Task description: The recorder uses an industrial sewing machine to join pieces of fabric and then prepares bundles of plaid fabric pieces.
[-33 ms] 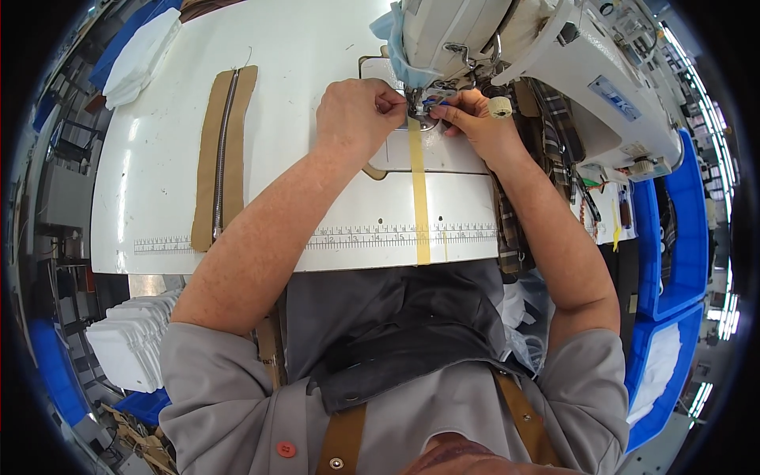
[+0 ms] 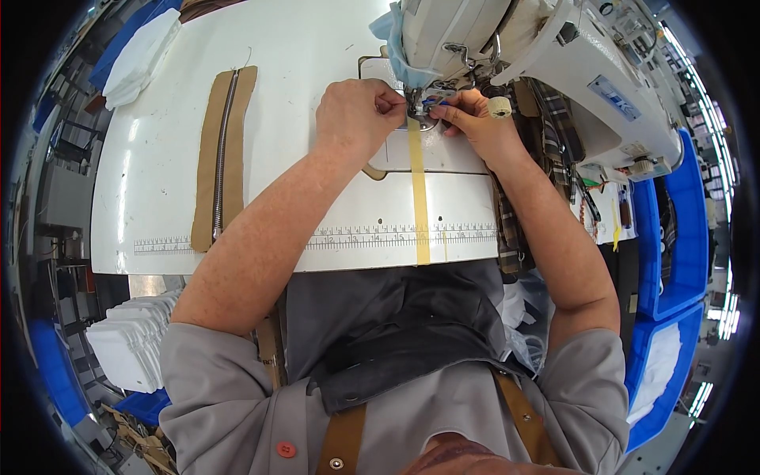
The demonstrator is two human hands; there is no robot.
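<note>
Both my hands are at the needle area of a white sewing machine [image 2: 455,32]. My left hand [image 2: 356,119] is closed in a pinch just left of the presser foot [image 2: 412,103]; what lies between its fingertips is too small to make out. On the other side of the needle, my right hand [image 2: 479,123] has its thumb and fingers pinched together, partly behind machine parts. A small blue piece [image 2: 434,101] shows at its fingertips, and I cannot tell whether it is held. A tan fabric strip with a metal zipper [image 2: 222,158] lies left of my left forearm.
Yellow tape [image 2: 419,190] runs from the presser foot to the table's front edge, crossing a printed ruler [image 2: 352,236]. Plaid fabric [image 2: 546,119] hangs right of my right wrist. Blue bins [image 2: 689,222] stand at right. White folded pieces [image 2: 142,59] lie at the far left.
</note>
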